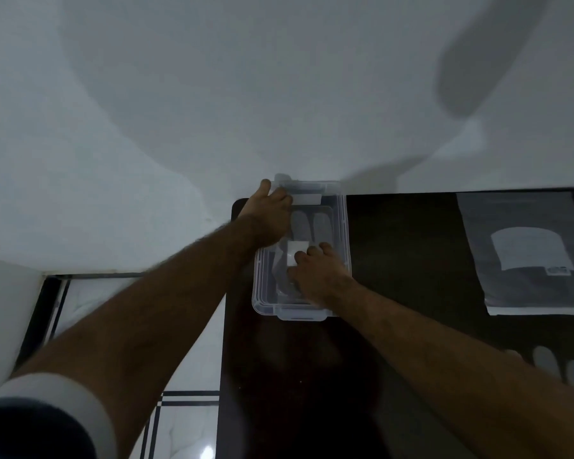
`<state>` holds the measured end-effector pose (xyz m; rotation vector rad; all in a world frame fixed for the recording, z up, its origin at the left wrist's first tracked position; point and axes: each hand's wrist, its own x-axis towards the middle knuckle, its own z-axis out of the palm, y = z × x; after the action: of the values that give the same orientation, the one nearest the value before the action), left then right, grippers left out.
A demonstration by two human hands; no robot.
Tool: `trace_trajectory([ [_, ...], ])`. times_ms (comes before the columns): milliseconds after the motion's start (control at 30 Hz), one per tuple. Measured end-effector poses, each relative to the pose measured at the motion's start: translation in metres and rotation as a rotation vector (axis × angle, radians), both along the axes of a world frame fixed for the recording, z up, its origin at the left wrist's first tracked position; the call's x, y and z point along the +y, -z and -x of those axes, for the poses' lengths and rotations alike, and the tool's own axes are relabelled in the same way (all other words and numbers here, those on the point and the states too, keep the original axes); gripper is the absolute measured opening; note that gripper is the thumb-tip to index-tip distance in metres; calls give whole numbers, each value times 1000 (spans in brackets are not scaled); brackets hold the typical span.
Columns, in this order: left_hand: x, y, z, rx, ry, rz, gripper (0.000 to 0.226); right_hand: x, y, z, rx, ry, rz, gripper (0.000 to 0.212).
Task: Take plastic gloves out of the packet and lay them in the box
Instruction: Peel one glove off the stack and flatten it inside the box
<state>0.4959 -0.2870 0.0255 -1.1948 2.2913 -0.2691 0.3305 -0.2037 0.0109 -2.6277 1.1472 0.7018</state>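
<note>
A clear plastic box stands on the dark table near its far left corner. Thin see-through plastic gloves lie inside it, their finger shapes showing at the far end. My left hand reaches over the box's far left corner, fingers on the glove's white cuff strip at the far rim. My right hand rests inside the box, fingertips pressing a small white patch of the glove down. The packet, a flat plastic bag with a white label, lies at the far right of the table.
Another clear glove lies flat on the dark table near my right forearm. A white wall rises right behind the table. White tiled floor with dark stripes shows to the left below the table edge.
</note>
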Motion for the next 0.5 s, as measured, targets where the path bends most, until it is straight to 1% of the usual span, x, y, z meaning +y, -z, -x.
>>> trace_trajectory([
  [100, 9, -1, -8, 103, -21, 7, 35, 0, -1, -2, -35, 2, 7, 41],
  [200, 21, -1, -16, 114, -44, -91, 36, -1, -1, -6, -53, 27, -26, 46],
  [300, 24, -4, -16, 123, -121, -165, 45, -1, -2, -8, -33, 47, -58, 49],
  [433, 21, -3, -10, 70, -209, -229, 67, -1, -5, -7, -24, 44, -63, 48],
  [500, 21, -1, -3, 65, -231, -240, 69, -1, -6, -7, -16, 37, -68, 49],
])
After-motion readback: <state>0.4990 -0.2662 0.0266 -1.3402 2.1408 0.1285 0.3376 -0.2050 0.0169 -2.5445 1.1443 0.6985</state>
